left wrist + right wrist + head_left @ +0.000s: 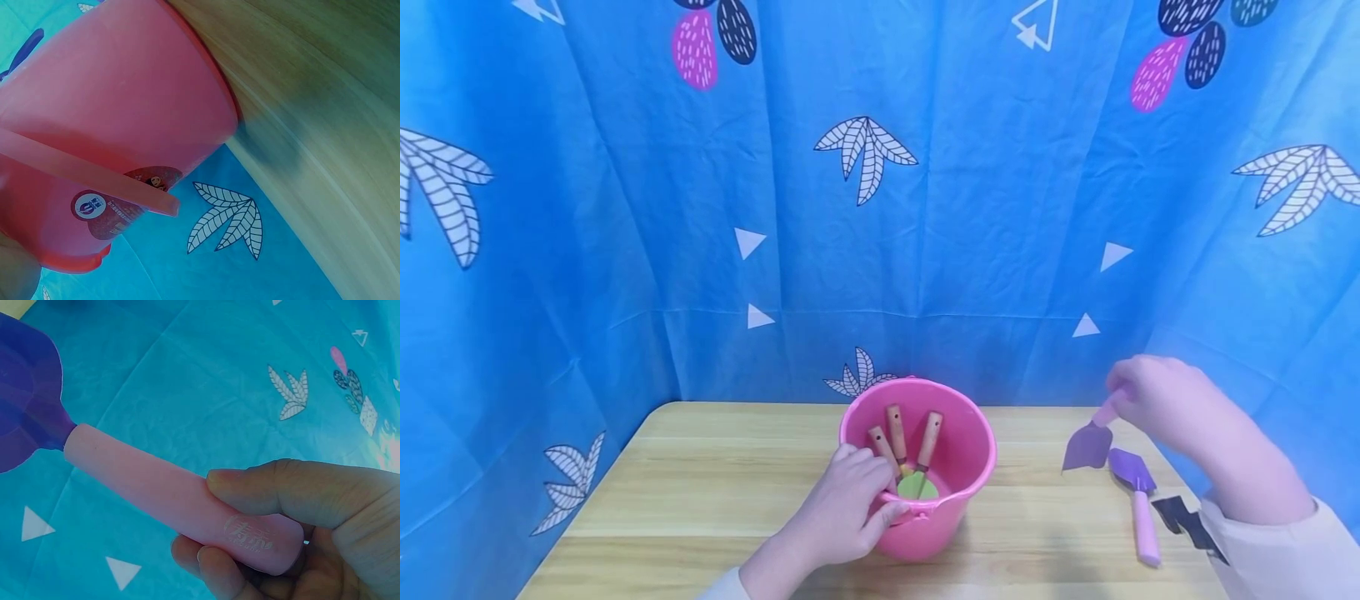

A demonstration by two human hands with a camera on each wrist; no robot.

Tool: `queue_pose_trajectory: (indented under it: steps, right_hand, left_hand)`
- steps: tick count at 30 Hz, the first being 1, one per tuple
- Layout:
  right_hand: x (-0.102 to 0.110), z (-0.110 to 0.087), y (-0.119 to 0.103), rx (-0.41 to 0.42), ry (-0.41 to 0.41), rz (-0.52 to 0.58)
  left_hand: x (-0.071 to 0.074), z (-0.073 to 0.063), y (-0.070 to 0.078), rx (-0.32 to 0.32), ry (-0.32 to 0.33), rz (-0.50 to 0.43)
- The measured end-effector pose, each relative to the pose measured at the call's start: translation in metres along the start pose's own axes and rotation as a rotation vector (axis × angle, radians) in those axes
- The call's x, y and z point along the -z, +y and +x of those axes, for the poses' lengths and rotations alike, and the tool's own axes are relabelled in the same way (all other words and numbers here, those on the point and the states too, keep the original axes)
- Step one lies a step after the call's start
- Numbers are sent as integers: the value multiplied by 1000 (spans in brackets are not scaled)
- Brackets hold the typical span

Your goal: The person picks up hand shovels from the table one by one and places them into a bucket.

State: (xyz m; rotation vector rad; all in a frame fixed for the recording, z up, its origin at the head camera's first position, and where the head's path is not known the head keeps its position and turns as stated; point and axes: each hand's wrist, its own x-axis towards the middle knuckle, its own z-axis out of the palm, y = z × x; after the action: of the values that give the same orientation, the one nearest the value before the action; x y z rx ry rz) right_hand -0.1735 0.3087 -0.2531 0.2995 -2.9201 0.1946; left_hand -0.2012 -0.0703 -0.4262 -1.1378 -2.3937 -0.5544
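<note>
A pink bucket [917,533] stands on the table, with several wooden-handled tools [929,440] inside, one showing a green blade [917,486]. My left hand [857,504] grips its near-left rim, fingers over the edge and thumb outside. The bucket's wall [125,75] and pink carrying handle [94,175] fill much of the left wrist view. Off to the right, my right hand [1157,396] holds a small purple trowel [1087,447] above the table, blade downward. Thumb and fingers pinch the end of its pink handle [144,475]. A second purple trowel [1142,521] lies close by.
The wooden table [737,467] reaches back to a blue patterned curtain [925,250], which also hangs at both sides. A dark angular shape [1187,525] lies at the table's right edge, beside my right sleeve [1292,554].
</note>
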Motion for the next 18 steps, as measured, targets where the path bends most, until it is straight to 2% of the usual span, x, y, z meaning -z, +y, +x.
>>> queue_pose_trajectory:
  steps: [9, 18]
  right_hand:
    - [12, 2, -11, -6, 4, 3]
    - [20, 5, -25, 38, 9, -13]
  left_hand:
    - [0, -1, -1, 2, 2, -13]
    - [2, -1, 0, -3, 11, -11]
